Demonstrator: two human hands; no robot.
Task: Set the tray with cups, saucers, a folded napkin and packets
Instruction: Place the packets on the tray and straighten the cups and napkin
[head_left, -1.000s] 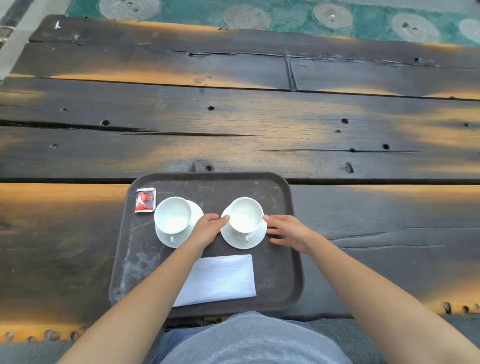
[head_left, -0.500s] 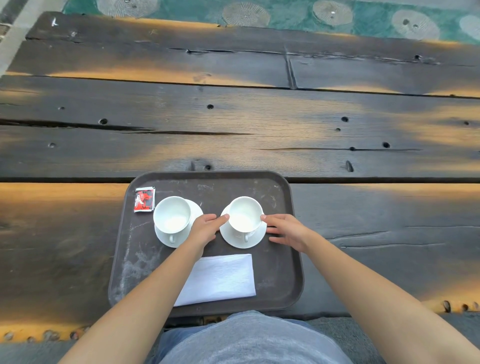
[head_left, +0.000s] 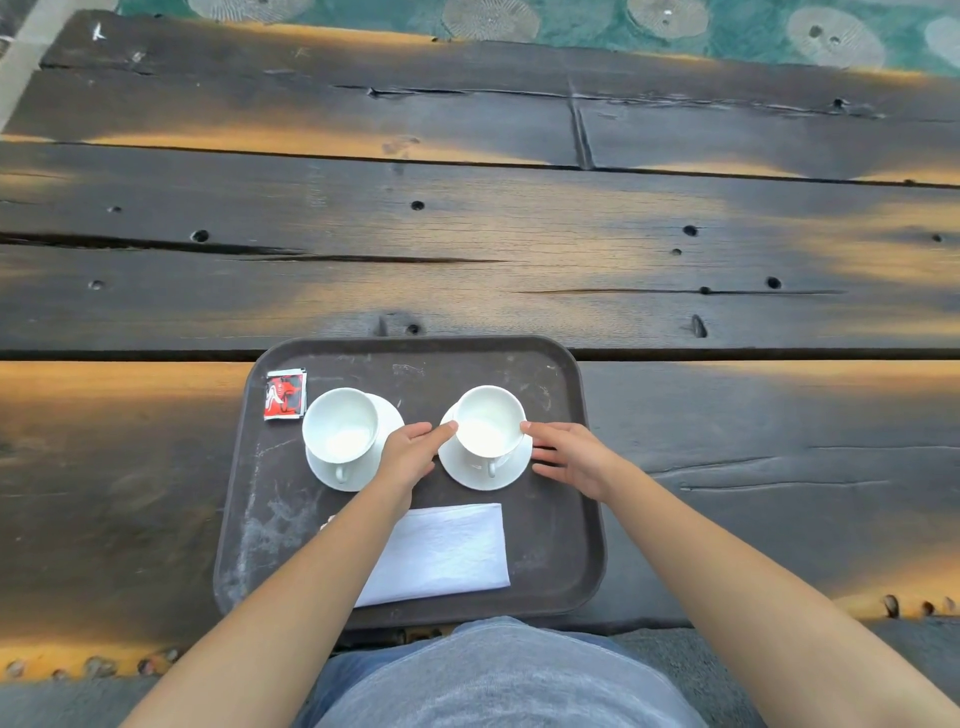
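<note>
A dark brown tray (head_left: 561, 545) lies on the wooden table near its front edge. Two white cups stand on it, each on a white saucer. The left cup (head_left: 340, 423) sits on its saucer (head_left: 389, 415) untouched. My left hand (head_left: 408, 452) touches the left side of the right cup (head_left: 488, 421) with straight fingertips. My right hand (head_left: 571, 457) touches that cup's right side, its other fingers spread by the saucer (head_left: 467, 475). A folded white napkin (head_left: 447, 551) lies in front of the cups, partly under my left forearm. A red packet (head_left: 284, 394) lies in the tray's far left corner.
The table (head_left: 467, 249) is made of dark weathered planks with cracks and holes, stretching far beyond the tray. A green patterned floor (head_left: 597, 26) shows past its far edge. My grey-clothed lap (head_left: 498, 680) is at the near edge.
</note>
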